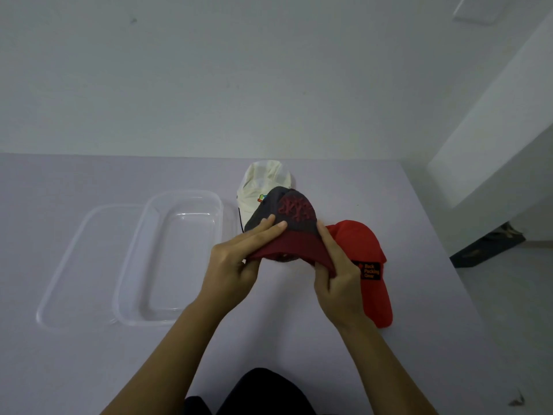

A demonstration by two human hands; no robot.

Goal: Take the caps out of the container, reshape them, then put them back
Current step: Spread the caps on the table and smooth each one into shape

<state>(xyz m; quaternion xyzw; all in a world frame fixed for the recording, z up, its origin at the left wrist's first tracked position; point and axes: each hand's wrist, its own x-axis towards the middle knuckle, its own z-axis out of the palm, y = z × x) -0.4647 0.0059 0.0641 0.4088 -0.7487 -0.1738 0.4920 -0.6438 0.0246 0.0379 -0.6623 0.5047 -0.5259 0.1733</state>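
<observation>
Caps: all 3 are out of the clear container [179,259], which is sitting empty w/ its lid [77,265] just beside it on the table [419,339]. Left hand [236,265] & right hand [338,280] are both pinching the maroon brim of the grey cap [287,217], likely bending it into shape. White cap [263,181] is lying behind, red cap [365,253] to the right. Repacking not started yet. Red cap's patch is reading "Back Packing Gear"; grey cap's red embroidery is illegible.

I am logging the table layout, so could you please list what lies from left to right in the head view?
Clear lid → clear container → grey cap with maroon brim, held in both hands → red cap.
</observation>
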